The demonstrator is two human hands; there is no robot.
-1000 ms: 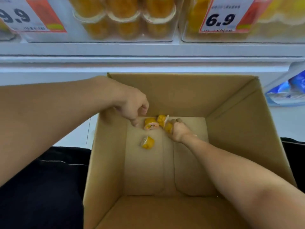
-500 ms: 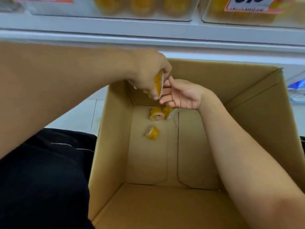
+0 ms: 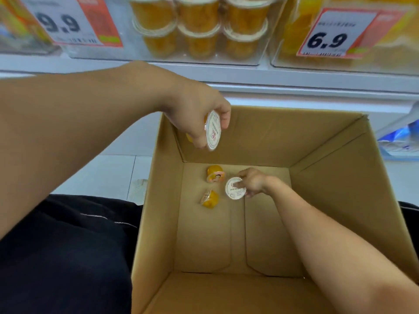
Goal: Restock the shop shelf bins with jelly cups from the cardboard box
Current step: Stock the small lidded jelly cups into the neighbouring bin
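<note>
An open cardboard box (image 3: 328,168) stands in front of the shelf. My left hand (image 3: 192,114) hovers above its far left corner and grips a jelly cup (image 3: 213,130) tilted on its side, white lid facing right. Deep inside, my right hand (image 3: 251,181) pinches another jelly cup (image 3: 235,189) on the box floor, lid up. Two loose yellow jelly cups lie beside it: one (image 3: 215,174) at the back and one (image 3: 209,198) nearer, on its side.
Above the box, a clear shelf bin (image 3: 263,53) holds stacked yellow jelly cups. Price tags read 9.9 (image 3: 61,23) and 6.9 (image 3: 328,39). A second bin (image 3: 385,62) sits to the right. Blue packaging (image 3: 401,137) lies right of the box. Dark trousers (image 3: 68,257) fill the lower left.
My right hand has gone from the box's top back down to the floor and taken hold of a cup there. My left hand keeps its cup, raised above the box corner.
</note>
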